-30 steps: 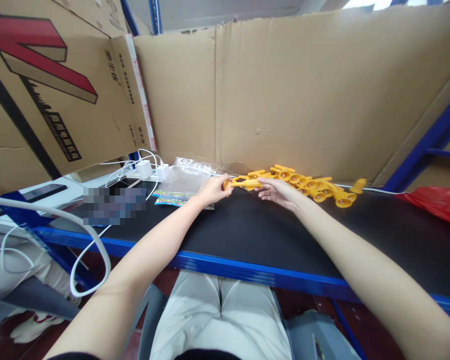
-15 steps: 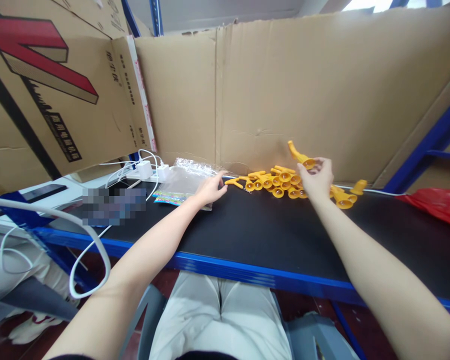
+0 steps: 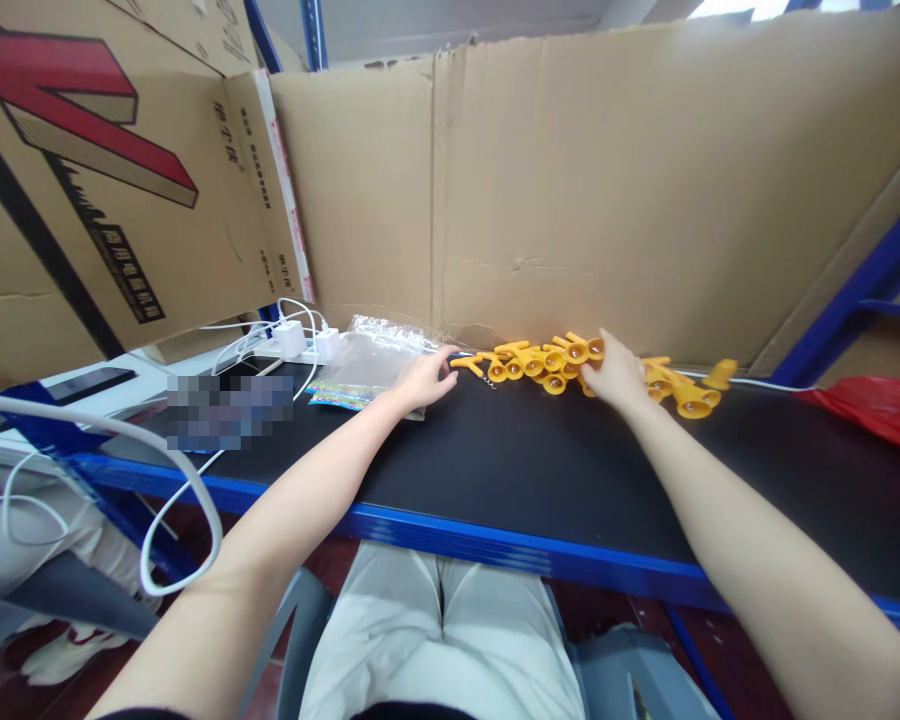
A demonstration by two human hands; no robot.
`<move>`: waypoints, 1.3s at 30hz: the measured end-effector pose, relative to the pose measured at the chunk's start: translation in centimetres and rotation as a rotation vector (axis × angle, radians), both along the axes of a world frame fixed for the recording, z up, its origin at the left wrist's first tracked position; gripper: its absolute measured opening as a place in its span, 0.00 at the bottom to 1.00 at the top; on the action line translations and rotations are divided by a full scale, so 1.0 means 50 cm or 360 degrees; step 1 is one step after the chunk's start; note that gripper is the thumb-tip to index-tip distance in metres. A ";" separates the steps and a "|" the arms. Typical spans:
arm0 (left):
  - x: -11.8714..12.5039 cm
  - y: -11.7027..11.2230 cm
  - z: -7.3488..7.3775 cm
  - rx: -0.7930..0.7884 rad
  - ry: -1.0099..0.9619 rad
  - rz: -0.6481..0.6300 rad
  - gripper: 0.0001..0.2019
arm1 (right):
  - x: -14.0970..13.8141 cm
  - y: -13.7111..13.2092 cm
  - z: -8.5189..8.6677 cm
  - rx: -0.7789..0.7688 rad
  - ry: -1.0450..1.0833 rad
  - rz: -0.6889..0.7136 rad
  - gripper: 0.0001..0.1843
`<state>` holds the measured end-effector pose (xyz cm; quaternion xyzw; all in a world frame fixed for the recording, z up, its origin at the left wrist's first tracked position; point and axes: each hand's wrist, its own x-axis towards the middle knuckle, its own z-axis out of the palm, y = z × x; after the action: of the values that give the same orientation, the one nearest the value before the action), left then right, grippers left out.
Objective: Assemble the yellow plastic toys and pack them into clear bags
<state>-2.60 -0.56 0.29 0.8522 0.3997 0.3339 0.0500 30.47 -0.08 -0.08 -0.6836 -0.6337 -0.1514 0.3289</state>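
Several yellow trumpet-shaped plastic pieces (image 3: pixel 534 366) lie heaped on the black shelf top, their round open ends facing me. At the heap's right side, my right hand (image 3: pixel 615 374) has its thumb and fingers around one yellow trumpet-shaped piece (image 3: pixel 595 348); the fingertips are partly hidden. More of these pieces (image 3: pixel 694 401) lie just right of that hand. My left hand (image 3: pixel 423 380) rests over a clear plastic bag (image 3: pixel 367 352), fingers curved and thumb apart, with nothing in it. Close to its fingertips is a yellow forked piece (image 3: pixel 469 362) with a small chain beside it.
Cardboard sheets (image 3: pixel 570 180) wall off the back and left. White chargers and cables (image 3: pixel 290 338) sit at the left, near a blurred item (image 3: pixel 229 412). A red bag (image 3: pixel 870 408) lies far right. The shelf's blue front edge (image 3: pixel 495 545) crosses above my lap.
My right hand has come down and slightly left, bringing the raised yellow trumpet-shaped piece onto the heap. The left hand has hardly moved.
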 end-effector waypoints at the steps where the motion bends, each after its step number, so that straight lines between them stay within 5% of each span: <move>1: 0.000 0.000 0.000 0.0001 0.0002 -0.0002 0.20 | -0.001 -0.001 -0.001 -0.0002 0.0000 0.0003 0.38; 7: 0.001 0.002 0.001 0.0008 0.0063 0.0022 0.15 | -0.026 -0.014 0.007 0.0096 -0.0106 0.0075 0.37; 14: 0.000 0.005 0.000 0.0019 0.0125 -0.0016 0.12 | -0.124 -0.044 0.011 0.0184 -0.0321 0.0506 0.31; 16: 0.000 0.006 -0.001 0.0032 0.0128 -0.0035 0.12 | -0.159 -0.053 0.002 0.0084 -0.0331 0.0703 0.30; 22: 0.003 0.003 0.002 0.0039 0.0144 -0.0043 0.12 | -0.211 -0.067 -0.024 -0.0775 -0.0317 0.1118 0.25; 28: 0.013 0.005 0.001 0.0088 0.0373 0.0024 0.13 | -0.197 -0.074 -0.011 -0.0864 -0.0309 0.1082 0.28; 33: 0.038 0.025 0.011 0.0133 0.0870 0.0089 0.20 | -0.199 -0.076 -0.011 -0.0813 -0.0403 0.1093 0.27; 36: 0.061 0.040 0.031 0.0036 0.1112 0.0064 0.24 | -0.193 -0.075 0.023 -0.0850 -0.0496 0.1079 0.23; 39: 0.086 0.052 0.047 -0.0114 0.1175 0.0084 0.26 | -0.159 -0.069 0.098 -0.0718 -0.0342 0.0987 0.18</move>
<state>1.69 2.03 2.66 0.9024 0.4241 -0.0089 -0.0762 22.53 -3.54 4.83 -0.4952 -0.8582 0.0276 0.1325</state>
